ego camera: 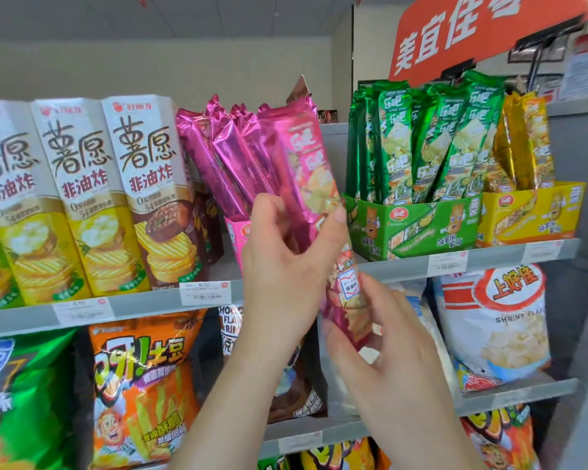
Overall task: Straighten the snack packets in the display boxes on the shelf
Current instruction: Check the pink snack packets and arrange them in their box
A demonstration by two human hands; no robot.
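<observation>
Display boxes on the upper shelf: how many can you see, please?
3: a pink box, mostly hidden behind the left hand; a green box right of it; a yellow box farthest right. Others may be hidden.

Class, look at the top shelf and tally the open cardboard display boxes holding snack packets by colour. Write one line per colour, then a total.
Pink display box: 1
Green display box: 1
Yellow display box: 1
Total: 3
</observation>
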